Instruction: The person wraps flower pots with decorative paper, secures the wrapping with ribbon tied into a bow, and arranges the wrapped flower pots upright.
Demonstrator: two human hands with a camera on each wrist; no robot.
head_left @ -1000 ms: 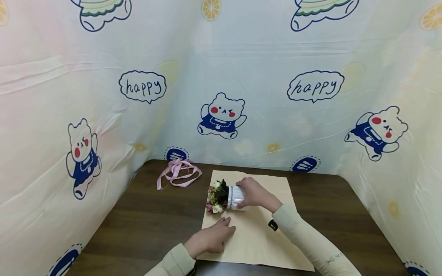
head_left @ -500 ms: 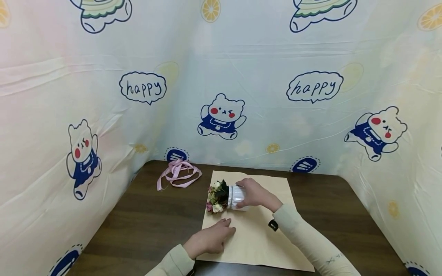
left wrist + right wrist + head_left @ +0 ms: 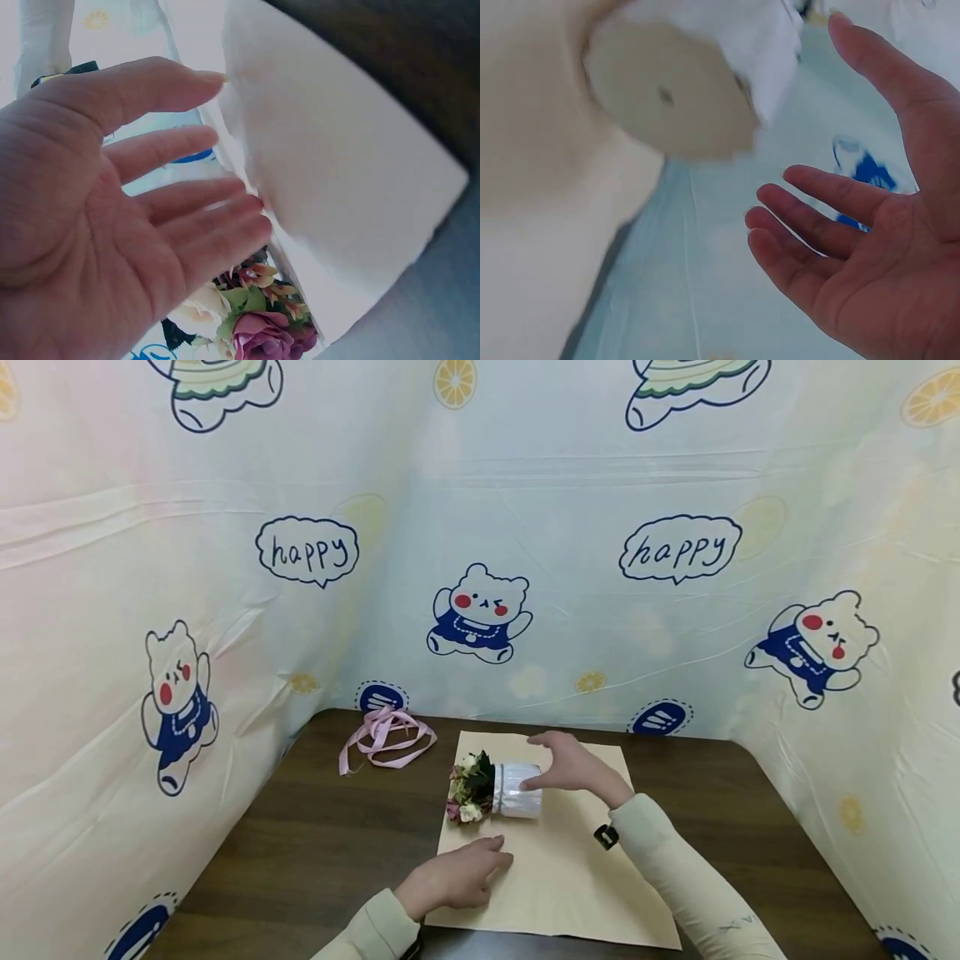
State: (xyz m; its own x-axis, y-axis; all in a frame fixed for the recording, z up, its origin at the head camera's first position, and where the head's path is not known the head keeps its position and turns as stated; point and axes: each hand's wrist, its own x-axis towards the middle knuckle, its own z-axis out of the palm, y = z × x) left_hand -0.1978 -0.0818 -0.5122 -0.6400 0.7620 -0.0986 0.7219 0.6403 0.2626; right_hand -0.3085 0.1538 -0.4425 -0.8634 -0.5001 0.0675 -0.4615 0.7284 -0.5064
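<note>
A small potted bouquet of artificial-looking flowers lies on its side on a cream sheet of paper, blossoms to the left. Its white ribbed pot points right; the right wrist view shows the pot's round beige base. My right hand hovers by the pot with thumb and fingers spread, holding nothing. On the paper's left part, below the blossoms, rests my left hand, fingers extended. In the left wrist view, pink and cream roses show beyond my left fingers.
A loose tangle of pink ribbon lies at the back left of the dark wooden table. Patterned cloth hangs behind the table and on both sides.
My right hand has let go of the pot and moved up and to the right, its fingers spreading. The flowers and my left hand stay in place.
</note>
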